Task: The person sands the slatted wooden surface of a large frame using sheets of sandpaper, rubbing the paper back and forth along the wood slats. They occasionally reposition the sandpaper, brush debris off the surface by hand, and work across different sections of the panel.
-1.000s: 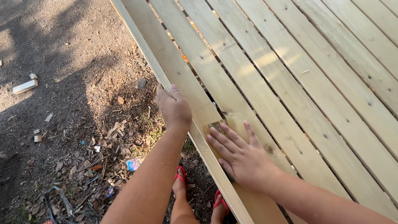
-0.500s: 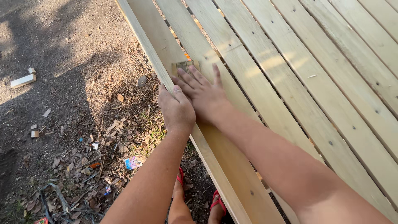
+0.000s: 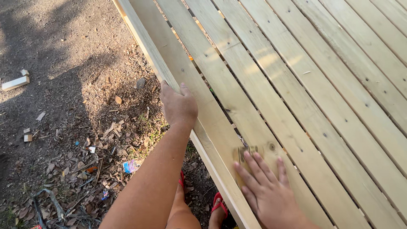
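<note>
Small crumpled blue-white-pink wrapper [image 3: 130, 166] on dirt w/ leaf litter, left of the forearm, no labels/signs/screens

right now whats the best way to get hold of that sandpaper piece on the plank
Pinch the far edge of the sandpaper, coming from above. It lies flat on the plank, and the right hand fingers press its near part, so only the far edge past the fingertips shows free. The left hand grips the plank's edge.

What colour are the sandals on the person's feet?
Red. The red strap sandals peek out beneath the pale wooden slat platform in the head view.
</note>
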Motion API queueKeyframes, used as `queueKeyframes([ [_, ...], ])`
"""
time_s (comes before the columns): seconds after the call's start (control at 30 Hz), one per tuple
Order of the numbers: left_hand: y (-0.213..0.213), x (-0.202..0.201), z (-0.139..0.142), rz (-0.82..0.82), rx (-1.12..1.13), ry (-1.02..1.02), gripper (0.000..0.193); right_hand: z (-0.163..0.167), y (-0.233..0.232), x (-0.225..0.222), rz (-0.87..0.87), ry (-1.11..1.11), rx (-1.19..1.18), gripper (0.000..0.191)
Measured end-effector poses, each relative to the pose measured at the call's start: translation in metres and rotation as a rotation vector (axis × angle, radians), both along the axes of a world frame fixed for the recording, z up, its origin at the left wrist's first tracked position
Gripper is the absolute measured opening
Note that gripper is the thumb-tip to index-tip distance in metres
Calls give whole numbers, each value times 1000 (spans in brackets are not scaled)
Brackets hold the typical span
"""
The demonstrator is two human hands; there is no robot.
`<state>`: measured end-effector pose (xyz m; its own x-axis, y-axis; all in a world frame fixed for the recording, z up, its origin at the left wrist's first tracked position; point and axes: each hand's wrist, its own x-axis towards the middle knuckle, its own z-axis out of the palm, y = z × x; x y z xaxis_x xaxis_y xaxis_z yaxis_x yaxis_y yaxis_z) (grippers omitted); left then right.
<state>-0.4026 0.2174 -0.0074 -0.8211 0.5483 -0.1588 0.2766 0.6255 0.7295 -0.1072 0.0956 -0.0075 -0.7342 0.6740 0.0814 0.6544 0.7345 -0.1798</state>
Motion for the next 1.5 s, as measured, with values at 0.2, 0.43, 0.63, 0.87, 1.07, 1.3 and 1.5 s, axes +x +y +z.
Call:
queueKeyframes([
  [0.2,3,-3,-7,-37,82,65,70,-3,153,-145,-31,-219,-12,62],
  [0.43,4,-4,-7,-39,58,48,68,-1,200,-208,-96,-163,-37,60],
  [0.63,-2,-5,0,-28,35,-41,67,-2,75,-43,-117,-142,41,59],
  [0.87,-4,-3,6,-32,12,-70,68,4,27,25,-154,-51,52,55],
  [1.07,-1,-2,7,-31,50,-20,68,1,120,-55,-35,-149,41,56],
  [1.3,0,-4,9,-12,30,-55,70,16,201,-164,-78,-298,-38,57],
  [1.5,-3,-5,10,-24,46,-32,69,6,162,-120,-176,-254,-112,57],
])
